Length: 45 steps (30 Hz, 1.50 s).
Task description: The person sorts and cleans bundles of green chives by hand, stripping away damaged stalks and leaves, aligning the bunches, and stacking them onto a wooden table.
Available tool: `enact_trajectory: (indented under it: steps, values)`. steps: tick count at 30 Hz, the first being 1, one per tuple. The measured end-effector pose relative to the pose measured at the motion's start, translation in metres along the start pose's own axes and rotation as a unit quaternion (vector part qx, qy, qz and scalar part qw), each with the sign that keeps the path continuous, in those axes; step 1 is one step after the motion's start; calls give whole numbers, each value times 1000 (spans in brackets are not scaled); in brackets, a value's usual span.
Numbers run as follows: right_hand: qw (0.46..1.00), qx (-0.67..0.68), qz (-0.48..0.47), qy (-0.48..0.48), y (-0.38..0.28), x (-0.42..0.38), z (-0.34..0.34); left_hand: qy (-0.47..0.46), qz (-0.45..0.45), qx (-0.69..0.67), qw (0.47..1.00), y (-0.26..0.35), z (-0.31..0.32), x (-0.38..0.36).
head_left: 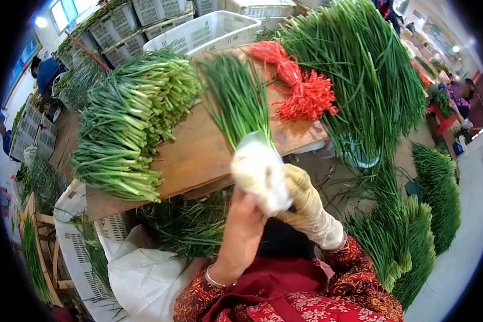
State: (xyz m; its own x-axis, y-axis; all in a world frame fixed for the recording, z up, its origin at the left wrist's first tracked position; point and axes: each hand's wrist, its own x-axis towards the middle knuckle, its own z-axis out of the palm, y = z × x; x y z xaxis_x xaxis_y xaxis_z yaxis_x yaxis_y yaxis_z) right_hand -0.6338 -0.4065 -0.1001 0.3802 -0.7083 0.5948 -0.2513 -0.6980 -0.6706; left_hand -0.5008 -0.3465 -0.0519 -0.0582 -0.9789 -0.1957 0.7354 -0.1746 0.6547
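Note:
A whitish, crumpled, glove-like thing point(257, 172) with clear plastic over it is between my hands, blurred by motion. My left hand point(239, 222), bare with a bracelet at the wrist, grips it from the near left. On its right side, my right hand point(300, 196) in a long yellowish glove closes against it; some fingertips are hidden. Just beyond, a bunch of green chives point(233, 94) lies on the wooden board point(193, 155), its near end covered by the whitish thing. Red plastic ties point(300, 86) lie to the right of the bunch.
Bundled greens point(139, 118) are stacked on the board's left side. A big heap of loose chives point(354, 70) hangs over its right edge. More bundles point(413, 241) stand on the floor at right. White crates point(204, 32) are behind, and a white sack point(145, 273) sits near my left arm.

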Motion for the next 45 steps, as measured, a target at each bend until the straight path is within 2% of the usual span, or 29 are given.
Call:
enact_trajectory:
  steps: [1,2,4,5,6,8,9,10,12,13,16,18,20,22,24,25,26,27,28,30,32,33,34,35,37,38,39,42,45]
  values:
    - [998,40,48,27,3,-2,-4,-25,6,5,1000,-3,4,4]
    - [944,226,223,94,1,-6,-2,-48,10,10,999,-6,7,7]
    - [876,334,311,158,4,9,-15,-72,10,5,997,-8,11,12]
    - [853,380,322,156,11,17,-23,-89,-4,32,995,-9,11,13]
    - [801,483,326,133,17,27,-30,-107,-19,59,992,-10,12,14]
    - [802,497,324,74,43,38,-38,-120,-20,91,988,-9,10,11]
    - [815,463,346,42,59,41,-42,-118,-41,92,988,-9,6,8]
    - [798,460,388,37,86,44,-42,-114,-62,93,987,-9,1,6]
    - [826,388,409,-16,110,54,-53,-96,-62,94,989,-9,-10,0]
    - [799,427,423,-7,115,61,-52,-84,-58,98,990,-8,-17,-2]
    - [835,329,441,-9,142,77,-66,-46,-52,100,993,-6,-36,-7]
    - [833,360,412,73,158,90,-66,-13,-45,90,995,-5,-49,-10]
    - [869,362,324,92,163,103,-62,1,-39,85,996,-5,-54,-11]
    - [926,103,358,60,162,113,-66,8,-33,125,992,-1,-58,-15]
    - [897,-230,377,2,135,118,-69,4,-17,125,992,-8,-70,-14]
    - [921,-256,292,-28,171,110,-80,-1,-13,125,992,-10,-73,-15]
    - [925,-260,278,-15,174,103,-83,-3,-6,123,992,-10,-77,-16]
    - [925,-263,271,-37,146,105,-85,-12,0,129,992,-11,-84,-18]
    - [877,-309,367,-14,77,113,-70,-27,1,136,990,-10,-89,-20]
    - [904,-370,212,-3,92,96,-80,-10,24,127,992,0,-97,-29]
    - [973,-188,132,17,71,88,-59,-28,18,140,990,10,-104,-41]
    - [990,1,139,13,27,88,-29,-17,43,135,990,15,-108,-46]
    - [993,83,79,-27,8,89,-3,6,63,131,989,25,-110,-53]
    - [994,-32,24,-101,-20,88,14,43,84,133,987,30,-116,-59]
    - [980,55,-22,-193,-65,91,61,115,130,132,976,38,-131,-70]
    - [971,50,-48,-229,-77,96,80,161,156,85,971,42,-134,-75]
    - [969,36,-76,-231,-94,101,99,190,172,60,965,45,-141,-80]
    - [942,-174,-167,-232,-119,122,144,230,229,19,946,54,-163,-82]
    - [919,-243,-191,-245,-105,131,173,236,280,-10,930,68,-172,-83]
